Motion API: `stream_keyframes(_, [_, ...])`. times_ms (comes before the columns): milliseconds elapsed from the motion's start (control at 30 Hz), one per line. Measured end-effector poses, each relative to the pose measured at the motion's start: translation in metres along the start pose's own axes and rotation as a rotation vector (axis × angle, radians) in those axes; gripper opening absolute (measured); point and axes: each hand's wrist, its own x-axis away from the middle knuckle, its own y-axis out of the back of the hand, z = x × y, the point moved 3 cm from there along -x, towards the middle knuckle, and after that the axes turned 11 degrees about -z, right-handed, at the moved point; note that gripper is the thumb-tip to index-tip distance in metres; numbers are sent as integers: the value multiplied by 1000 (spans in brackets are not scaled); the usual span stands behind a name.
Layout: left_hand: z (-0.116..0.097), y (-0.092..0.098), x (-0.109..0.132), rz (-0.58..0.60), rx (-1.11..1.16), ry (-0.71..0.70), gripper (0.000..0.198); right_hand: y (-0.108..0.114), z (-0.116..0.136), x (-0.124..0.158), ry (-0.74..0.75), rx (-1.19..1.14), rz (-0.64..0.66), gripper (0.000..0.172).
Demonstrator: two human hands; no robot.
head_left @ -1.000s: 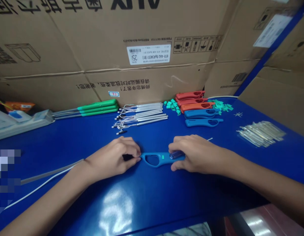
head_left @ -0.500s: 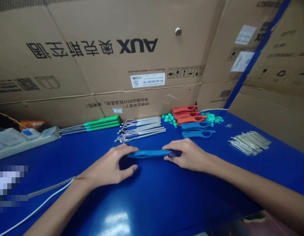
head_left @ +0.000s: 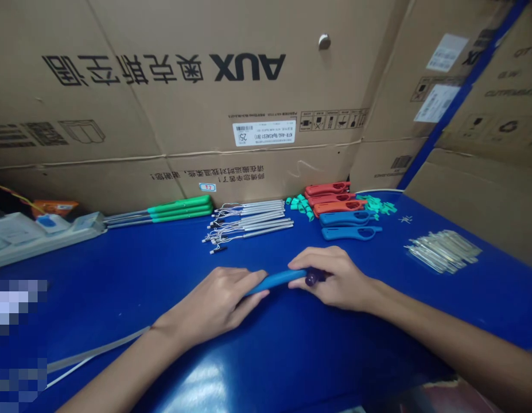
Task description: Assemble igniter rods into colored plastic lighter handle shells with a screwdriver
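Observation:
Between my hands is a blue lighter handle (head_left: 279, 281), held above the table and turned edge-on, its right end slightly higher. My left hand (head_left: 225, 298) is closed on its left end, with thumb and fingers on either side. My right hand (head_left: 338, 275) pinches its right end. Also in the right hand is a dark purple, round-ended piece (head_left: 312, 277), mostly hidden by the fingers, so its kind is unclear. Beyond the right hand lie two similar blue lighter handles (head_left: 349, 232) and several red and orange handles (head_left: 330, 198).
Behind the hands lie metal rods with wires (head_left: 266, 221), green-handled rods (head_left: 182, 207) and small green sleeves (head_left: 302, 206). Clear slim parts (head_left: 444, 251) lie at right. A power strip (head_left: 46, 235) is at left; a cable (head_left: 97, 347) runs near my left forearm. Cardboard (head_left: 162, 126) walls the back.
My left hand has moved right and closed its thumb and fingers on the blue lighter handle. The handle has tilted, right end up. My right hand keeps its hold.

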Motion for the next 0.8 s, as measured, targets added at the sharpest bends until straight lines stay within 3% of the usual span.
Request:
stream_keyframes(133, [-3,-2,-1,14,2,-7,28,2,3,1,28,29,42,8])
stream_keyframes(233, [3,3,-3,-9,76,68,29,4,0,0,-11,39,23,12])
stream_keyframes(400, [21,24,-2,-287,194,303,12,8,-7,-1,-78,81,-47,17])
stream_keyframes(567, [16,34,-4,-603,341,480,15,9,-1,-3,-138,197,118,21])
stream_keyframes(667, [10,34,-7,-697,466,560,17,14,10,-8,-155,143,130,31])
stream_keyframes(800, [13,33,-8,-730,519,650,22,15,24,-8,-283,200,232,26])
